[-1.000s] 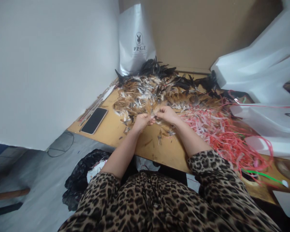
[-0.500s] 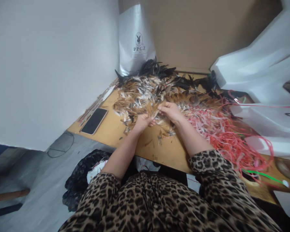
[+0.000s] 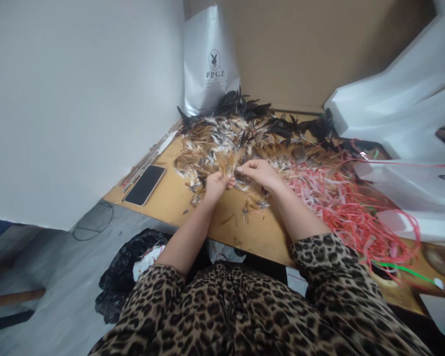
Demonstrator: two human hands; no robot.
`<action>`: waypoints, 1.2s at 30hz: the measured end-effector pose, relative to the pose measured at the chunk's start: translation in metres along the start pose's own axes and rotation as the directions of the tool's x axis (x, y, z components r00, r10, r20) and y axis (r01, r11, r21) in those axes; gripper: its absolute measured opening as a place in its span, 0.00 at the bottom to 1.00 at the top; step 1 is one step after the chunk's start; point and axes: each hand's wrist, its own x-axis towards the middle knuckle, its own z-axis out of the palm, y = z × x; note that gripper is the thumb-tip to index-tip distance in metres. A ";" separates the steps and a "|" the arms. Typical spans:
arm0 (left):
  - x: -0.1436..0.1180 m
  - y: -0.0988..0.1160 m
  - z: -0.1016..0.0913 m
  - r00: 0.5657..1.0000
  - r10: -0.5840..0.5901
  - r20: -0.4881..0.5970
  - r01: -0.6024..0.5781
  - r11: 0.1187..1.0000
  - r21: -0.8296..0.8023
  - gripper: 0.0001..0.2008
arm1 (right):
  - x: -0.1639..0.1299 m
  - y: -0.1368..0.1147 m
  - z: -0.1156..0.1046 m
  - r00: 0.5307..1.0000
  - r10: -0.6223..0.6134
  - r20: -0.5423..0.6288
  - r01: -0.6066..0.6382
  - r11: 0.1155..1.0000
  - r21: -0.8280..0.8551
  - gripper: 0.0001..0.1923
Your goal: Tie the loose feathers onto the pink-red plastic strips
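Note:
A small fan of golden-brown feathers (image 3: pixel 228 161) stands up from the closed fingers of my left hand (image 3: pixel 216 186), just over the near edge of the feather pile. From the right, my right hand (image 3: pixel 260 173) reaches in with thumb and forefinger pinched together, right beside the held feathers. Whatever lies in that pinch is too small to make out. Behind both hands spreads a loose pile of brown and white feathers (image 3: pixel 203 141), with long black feathers (image 3: pixel 237 101) along its back.
Left on the wooden table (image 3: pixel 178 202) lies a phone (image 3: pixel 146 185). A tangle of red strips (image 3: pixel 356 217) covers the right side, next to white plastic (image 3: pixel 389 104). A silver bag (image 3: pixel 209 64) stands at the back. On the floor is a black plastic bag (image 3: pixel 126 267).
My right hand has moved slightly left and down toward my left hand. The feathers in my left hand now stand more upright and spread out.

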 end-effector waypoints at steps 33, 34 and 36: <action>0.000 0.001 -0.004 0.968 -0.186 0.170 0.230 0.926 -0.299 0.04 | 0.004 0.020 0.034 0.988 0.033 -0.151 0.004 0.971 0.239 0.15; -0.001 0.001 -0.004 0.968 -0.181 0.171 0.223 0.937 -0.268 0.04 | 0.003 0.019 0.031 0.991 0.044 -0.128 -0.013 0.973 0.230 0.15; -0.002 0.000 -0.004 0.972 -0.154 0.177 0.187 0.964 -0.191 0.07 | 0.003 0.015 0.022 0.997 0.060 -0.040 -0.052 0.981 0.186 0.15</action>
